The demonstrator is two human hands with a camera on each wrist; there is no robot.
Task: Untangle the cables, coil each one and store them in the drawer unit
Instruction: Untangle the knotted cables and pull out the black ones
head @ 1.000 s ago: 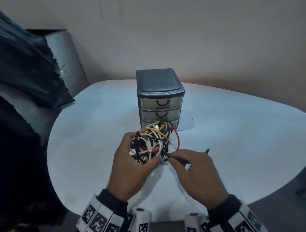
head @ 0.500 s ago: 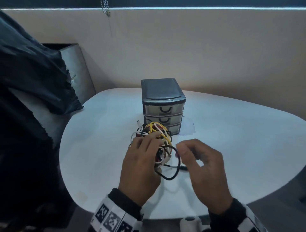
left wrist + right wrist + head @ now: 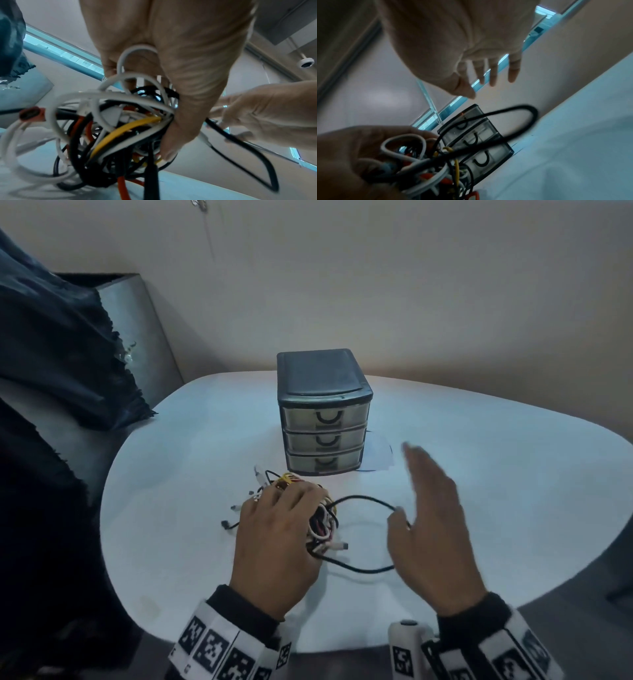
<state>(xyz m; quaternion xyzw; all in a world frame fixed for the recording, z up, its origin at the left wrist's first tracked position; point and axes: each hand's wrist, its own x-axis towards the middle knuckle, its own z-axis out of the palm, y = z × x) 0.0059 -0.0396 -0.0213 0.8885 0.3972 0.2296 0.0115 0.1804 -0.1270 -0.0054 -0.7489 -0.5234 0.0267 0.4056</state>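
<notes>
A tangle of white, black, red and yellow cables [image 3: 323,522] lies on the white table [image 3: 496,491], in front of the drawer unit [image 3: 323,412]. My left hand [image 3: 281,529] covers the tangle from above, fingers and thumb curled round it [image 3: 133,121]. A black cable loop [image 3: 366,498] sticks out of the tangle to the right. My right hand [image 3: 431,508] hovers just right of that loop, fingers straight and spread, holding nothing [image 3: 488,70]. The unit's three drawers [image 3: 476,142] are closed.
A sheet of paper [image 3: 378,453] lies under the drawer unit's right side. Dark cloth [image 3: 51,354] hangs over a grey metal box [image 3: 137,330] beyond the table's left edge. The wall stands close behind the table.
My left hand has lowered the tangle onto the table. The right hand let go of the black cable, opened and moved right. A black loop now lies pulled out to the right.
</notes>
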